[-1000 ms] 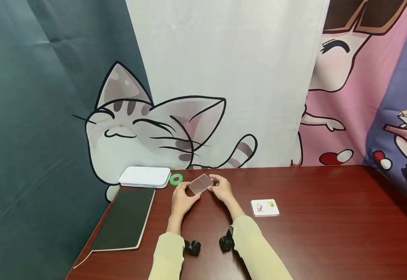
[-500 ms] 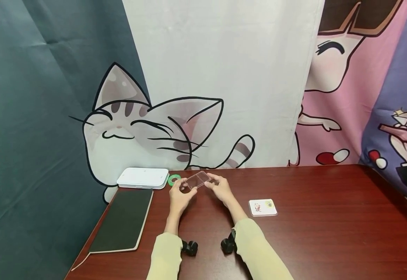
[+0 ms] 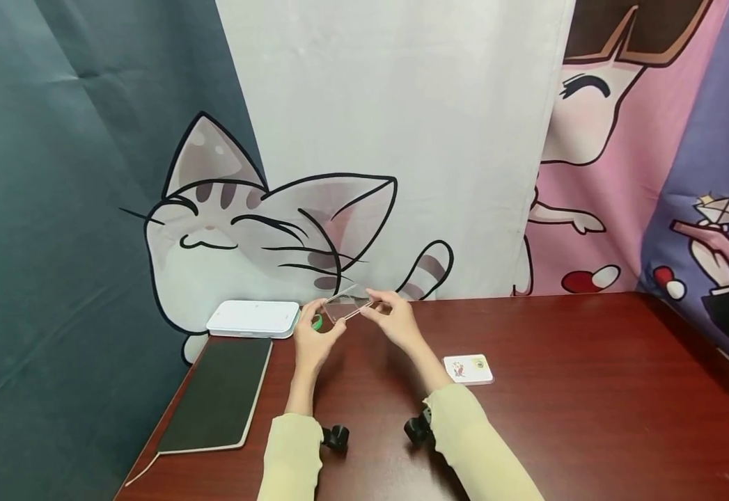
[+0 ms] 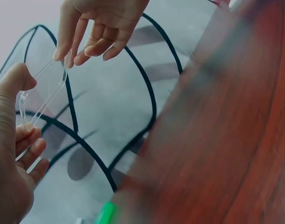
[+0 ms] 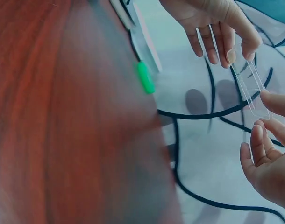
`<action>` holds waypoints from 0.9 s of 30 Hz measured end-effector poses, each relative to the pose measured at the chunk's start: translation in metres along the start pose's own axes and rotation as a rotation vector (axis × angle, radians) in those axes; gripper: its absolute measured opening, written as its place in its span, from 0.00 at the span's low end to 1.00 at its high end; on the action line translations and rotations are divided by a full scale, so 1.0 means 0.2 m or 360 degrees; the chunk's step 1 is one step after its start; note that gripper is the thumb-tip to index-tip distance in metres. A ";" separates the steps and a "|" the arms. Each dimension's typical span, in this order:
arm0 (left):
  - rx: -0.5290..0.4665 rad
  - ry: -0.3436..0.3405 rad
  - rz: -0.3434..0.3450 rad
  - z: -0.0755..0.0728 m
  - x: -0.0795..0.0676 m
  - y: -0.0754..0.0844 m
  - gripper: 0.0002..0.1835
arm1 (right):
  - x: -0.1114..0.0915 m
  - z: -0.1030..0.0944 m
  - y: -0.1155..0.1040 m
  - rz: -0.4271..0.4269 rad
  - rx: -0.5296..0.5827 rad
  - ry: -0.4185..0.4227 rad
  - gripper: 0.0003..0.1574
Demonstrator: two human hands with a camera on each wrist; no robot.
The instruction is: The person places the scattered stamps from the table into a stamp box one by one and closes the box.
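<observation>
A clear plastic box point(image 3: 347, 304), thin and rectangular, is held up above the far side of the table between both hands. The left hand point(image 3: 315, 341) pinches one end between thumb and fingers. At the opposite end, the right hand point(image 3: 397, 323) has its thumb and fingertips on the box edges. Seen from the left wrist, the see-through box point(image 4: 46, 86) is raised in front of the patterned curtain. The right wrist view shows its two thin parallel faces point(image 5: 250, 91) edge-on. Partly hidden behind the left hand is a green ring-shaped roll point(image 3: 317, 323).
A flat white case point(image 3: 254, 319) stands at the table's back left, close to the roll. In front of it lies a dark pad point(image 3: 214, 396) with a pale edge and cord. Right of the hands is a small white card-like box point(image 3: 468, 369) with printed pictures. A cartoon curtain point(image 3: 427, 139) hangs behind the table point(image 3: 577, 403).
Both hands have lifted the clear box higher and slightly left, tilting it up. It now overlaps the curtain, and the left hand covers more of the green roll.
</observation>
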State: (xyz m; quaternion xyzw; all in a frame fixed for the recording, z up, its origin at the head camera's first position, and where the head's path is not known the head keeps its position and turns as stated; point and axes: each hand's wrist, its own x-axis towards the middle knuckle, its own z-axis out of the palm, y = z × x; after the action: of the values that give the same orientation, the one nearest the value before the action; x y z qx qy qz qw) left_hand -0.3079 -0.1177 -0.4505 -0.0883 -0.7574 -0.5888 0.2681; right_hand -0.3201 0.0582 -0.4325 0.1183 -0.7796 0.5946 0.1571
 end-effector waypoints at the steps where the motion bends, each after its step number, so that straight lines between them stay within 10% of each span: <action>1: 0.0008 -0.0005 0.0002 0.00 0.00 0.02 0.27 | 0.00 -0.02 -0.01 0.0000 -0.0002 0.0005 0.27; 9: 0.0035 -0.0050 0.0194 0.08 -0.02 0.13 0.27 | -0.02 -0.20 -0.07 -0.0035 -0.0030 -0.0072 0.28; 19: 0.0121 -0.0290 0.0447 0.25 -0.11 0.24 0.27 | -0.08 -0.61 -0.07 -0.0002 -0.0120 -0.0570 0.41; 27: 0.0173 -0.0589 0.0423 0.47 -0.24 0.25 0.29 | -0.19 -0.88 0.08 0.0063 -0.0179 -0.0637 0.42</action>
State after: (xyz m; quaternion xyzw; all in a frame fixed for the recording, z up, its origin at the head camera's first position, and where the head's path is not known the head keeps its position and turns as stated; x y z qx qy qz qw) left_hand -0.2734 -0.0067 -0.4479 -0.2792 -0.8059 -0.4806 0.2041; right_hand -0.2723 0.2326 -0.4186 0.2098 -0.8293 0.5178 -0.0063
